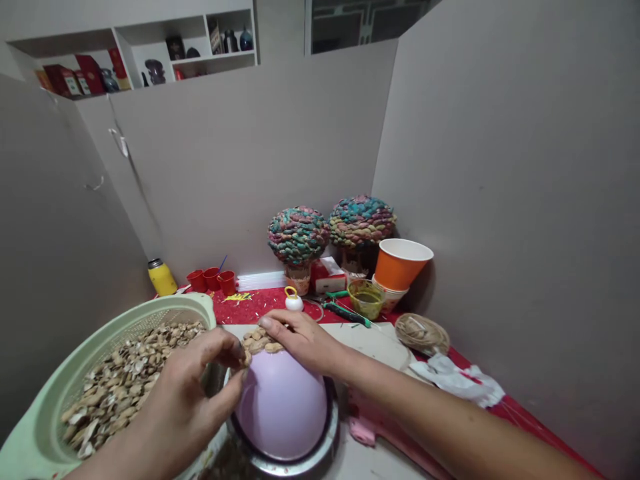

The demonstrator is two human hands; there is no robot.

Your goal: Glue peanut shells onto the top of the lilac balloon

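Observation:
A smooth lilac ball (283,407) sits in a round metal bowl (300,467), with peanut shells (259,341) covering part of its top. At the ball's upper left side, my left hand (200,387) pinches a peanut shell between thumb and fingers. My right hand (297,337) lies over the shells at the top of the ball, its fingers stretched forward and resting on them. To the left, a light green basket (30,427) holds many loose shells (125,377), some with their pale insides showing.
Two colourful ball-shaped trees (299,235) stand at the back. Nearby are orange and white paper cups (403,267), a greenish bowl (366,300), pliers (345,312), red cups (227,283) and a yellow bottle (163,278). Coiled twine (423,333) and white plastic (457,380) lie right. Grey partitions surround the table.

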